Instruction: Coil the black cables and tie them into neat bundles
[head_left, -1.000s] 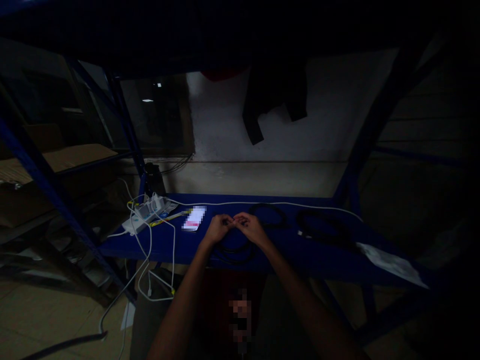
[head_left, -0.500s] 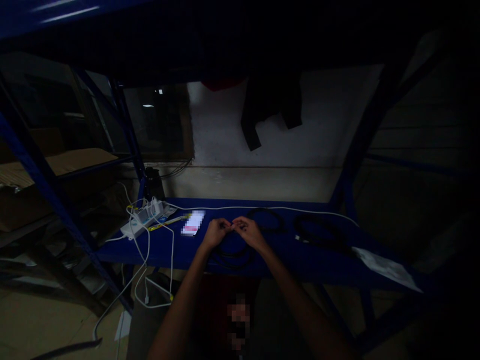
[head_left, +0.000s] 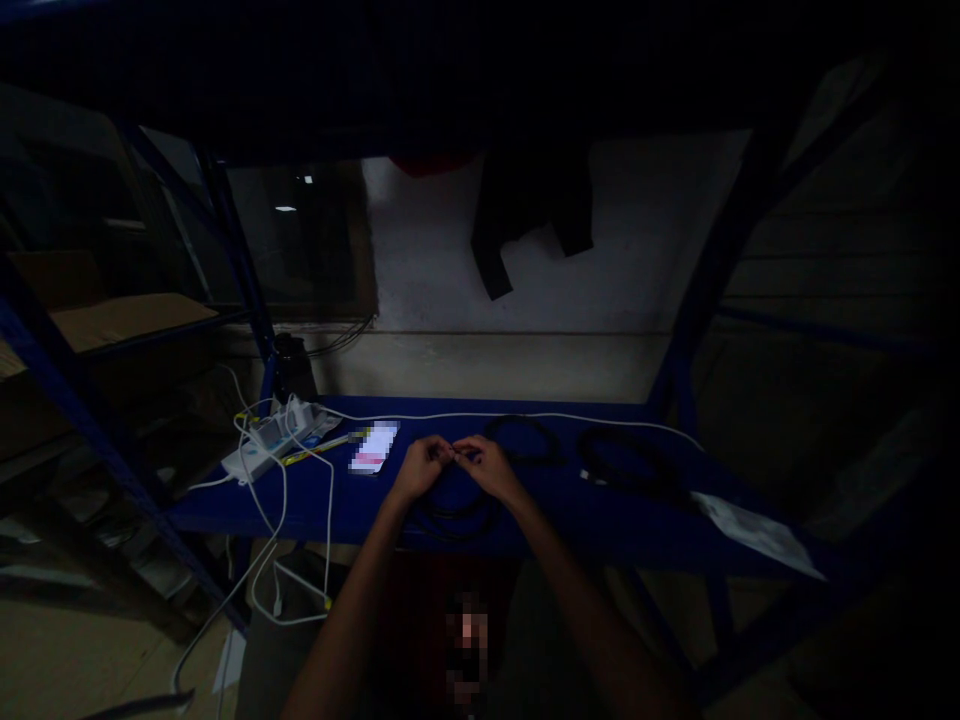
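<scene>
My left hand [head_left: 424, 466] and my right hand [head_left: 484, 464] meet over the blue shelf, their fingertips pinched together. Whatever sits between the fingers is too small and dark to make out. Just below them lies a coiled black cable [head_left: 450, 513], partly covered by the hands. A second loop of black cable [head_left: 555, 440] rests behind my right hand. Farther right is another black cable coil [head_left: 656, 475], with a pale connector [head_left: 594, 478] at its left side.
A phone [head_left: 374, 447] with a lit, blurred screen lies left of my hands. Beyond it stands a white power strip [head_left: 259, 455] with tangled white cords hanging over the shelf edge [head_left: 337, 530]. A pale plastic bag [head_left: 757, 532] lies at right. Dark clothing [head_left: 529, 210] hangs behind.
The view has shifted slightly, so everything sits a little farther left. My hands stay together over the coil, with their fingertips still pinched and only slightly moved.
</scene>
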